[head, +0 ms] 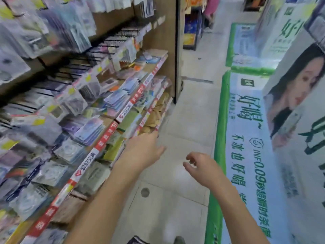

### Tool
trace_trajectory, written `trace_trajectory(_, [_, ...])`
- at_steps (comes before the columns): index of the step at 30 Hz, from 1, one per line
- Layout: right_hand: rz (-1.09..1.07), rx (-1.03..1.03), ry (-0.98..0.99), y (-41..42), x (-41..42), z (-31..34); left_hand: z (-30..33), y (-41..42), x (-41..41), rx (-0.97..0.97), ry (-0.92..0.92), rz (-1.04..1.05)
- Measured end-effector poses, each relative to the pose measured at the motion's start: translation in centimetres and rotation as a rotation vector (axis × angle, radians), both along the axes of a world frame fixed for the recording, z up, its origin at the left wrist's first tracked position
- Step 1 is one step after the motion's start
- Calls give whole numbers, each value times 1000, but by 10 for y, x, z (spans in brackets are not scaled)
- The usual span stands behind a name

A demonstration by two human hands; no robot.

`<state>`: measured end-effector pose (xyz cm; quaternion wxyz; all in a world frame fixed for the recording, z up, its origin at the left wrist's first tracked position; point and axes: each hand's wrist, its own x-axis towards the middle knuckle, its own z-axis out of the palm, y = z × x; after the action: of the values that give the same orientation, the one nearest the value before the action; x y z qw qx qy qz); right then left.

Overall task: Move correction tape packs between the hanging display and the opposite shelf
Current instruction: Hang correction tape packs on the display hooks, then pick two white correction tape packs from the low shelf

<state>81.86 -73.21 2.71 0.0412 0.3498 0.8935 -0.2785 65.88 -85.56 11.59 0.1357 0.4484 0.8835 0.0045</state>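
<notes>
The hanging display [58, 80] fills the left side, with rows of black pegs carrying blurred stationery packs. Below the pegs, stacks of pastel correction tape packs [89, 131] lie on a shelf edged with a red-and-white price strip [109, 132]. My left hand [144, 152] reaches forward beside the lower shelf edge, fingers stretched out, holding nothing. My right hand [202, 164] hovers over the aisle floor with loosely curled fingers, also empty. The whole view is motion-blurred.
A tiled aisle floor [190, 110] runs ahead between the shelving and a green-and-white advertising display [246, 155] on the right. Brown and green packets [158, 110] fill the lowest shelves. A person in pink stands far down the aisle [211, 7].
</notes>
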Motion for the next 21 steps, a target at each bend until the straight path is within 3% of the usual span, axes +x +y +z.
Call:
trace_trajectory(11, [158,-11,-20,154,-120,-2,-60,122,-104,-202,-106,121])
trace_trajectory(16, [155,11,-42,242,-181,-8,-91,197,-175,-224,-165,153])
trace_trajectory(21, [173,36,-84,338,-238,3,-84,301,-248,-185,-212,169])
